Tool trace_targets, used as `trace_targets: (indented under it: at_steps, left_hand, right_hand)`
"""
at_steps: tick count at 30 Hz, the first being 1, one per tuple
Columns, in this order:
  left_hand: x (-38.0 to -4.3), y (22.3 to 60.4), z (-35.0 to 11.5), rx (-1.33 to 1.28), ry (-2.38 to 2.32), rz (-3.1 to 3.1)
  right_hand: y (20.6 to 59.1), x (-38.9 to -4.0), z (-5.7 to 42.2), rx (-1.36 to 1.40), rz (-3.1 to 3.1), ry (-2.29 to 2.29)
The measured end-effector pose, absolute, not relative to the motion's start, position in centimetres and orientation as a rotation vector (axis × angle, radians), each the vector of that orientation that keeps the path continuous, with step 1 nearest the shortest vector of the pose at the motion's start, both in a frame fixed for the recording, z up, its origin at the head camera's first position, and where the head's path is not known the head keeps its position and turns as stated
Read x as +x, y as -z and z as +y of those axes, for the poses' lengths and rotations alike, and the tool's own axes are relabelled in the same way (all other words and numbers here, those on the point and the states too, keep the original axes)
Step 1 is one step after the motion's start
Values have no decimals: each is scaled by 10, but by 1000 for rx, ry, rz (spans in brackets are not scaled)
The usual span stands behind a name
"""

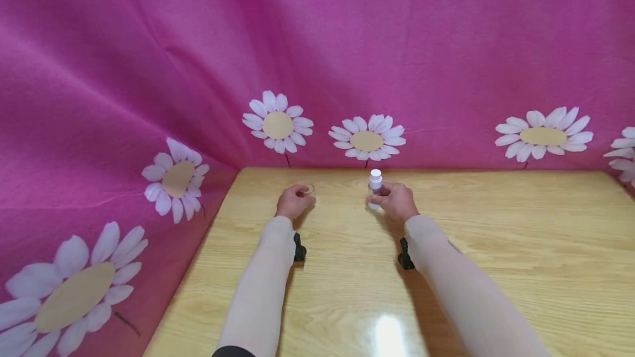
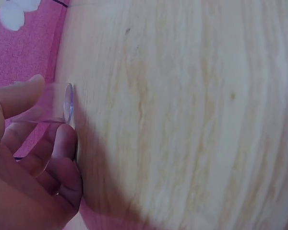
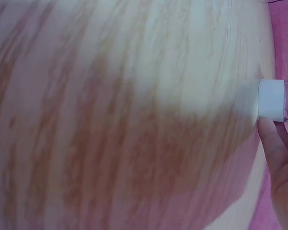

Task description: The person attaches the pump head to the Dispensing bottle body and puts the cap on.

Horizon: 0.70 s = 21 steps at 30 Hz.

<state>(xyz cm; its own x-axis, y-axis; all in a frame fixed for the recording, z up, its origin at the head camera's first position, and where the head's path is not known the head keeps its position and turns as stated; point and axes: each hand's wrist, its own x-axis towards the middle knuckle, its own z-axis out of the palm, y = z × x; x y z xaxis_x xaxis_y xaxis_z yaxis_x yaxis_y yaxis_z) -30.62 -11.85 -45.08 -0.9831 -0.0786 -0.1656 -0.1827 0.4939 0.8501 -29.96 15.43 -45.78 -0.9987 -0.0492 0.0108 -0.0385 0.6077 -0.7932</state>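
Note:
My left hand grips a small clear cup near the far left of the table. In the left wrist view the cup stands upright between thumb and curled fingers, its base at the tabletop. To the right, my right hand holds an upright white-capped bottle, thumb and fingers around its middle. The right wrist view shows the bottle's white bottom at the table surface, with fingers beside it. Much of the bottle's body is hidden by the hand. A gap of bare wood separates cup and bottle.
A light wooden table lies under both hands. Pink cloth with large white daisies hangs behind its far edge and along its left side. Dark wrist mounts sit on both forearms.

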Motion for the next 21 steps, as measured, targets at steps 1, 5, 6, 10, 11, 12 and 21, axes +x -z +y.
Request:
trace_targets:
  at_steps: [1, 5, 6, 10, 11, 12, 21]
  left_hand:
    - [-306, 450, -119, -231, -1505, 2627]
    - [-309, 449, -116, -203, -1545, 2631]
    - [-311, 450, -115, -184, -1559, 2628]
    - [-313, 453, -108, -107, -1608, 2614]
    - [-313, 454, -106, -89, -1614, 2617]
    - [-312, 455, -104, -72, -1625, 2623]
    - [-305, 445, -84, 140, -1731, 2530]
  right_hand:
    - [457, -300, 154, -81, 2801, 1379]
    - [454, -300, 156, -78, 2779, 1398]
    - [453, -300, 157, -82, 2781, 1400]
    - [455, -299, 160, -59, 2748, 1416]
    - [455, -299, 160, -55, 2738, 1418]
    - [456, -298, 160, -52, 2728, 1420]
    - [458, -294, 160, -41, 2645, 1452]
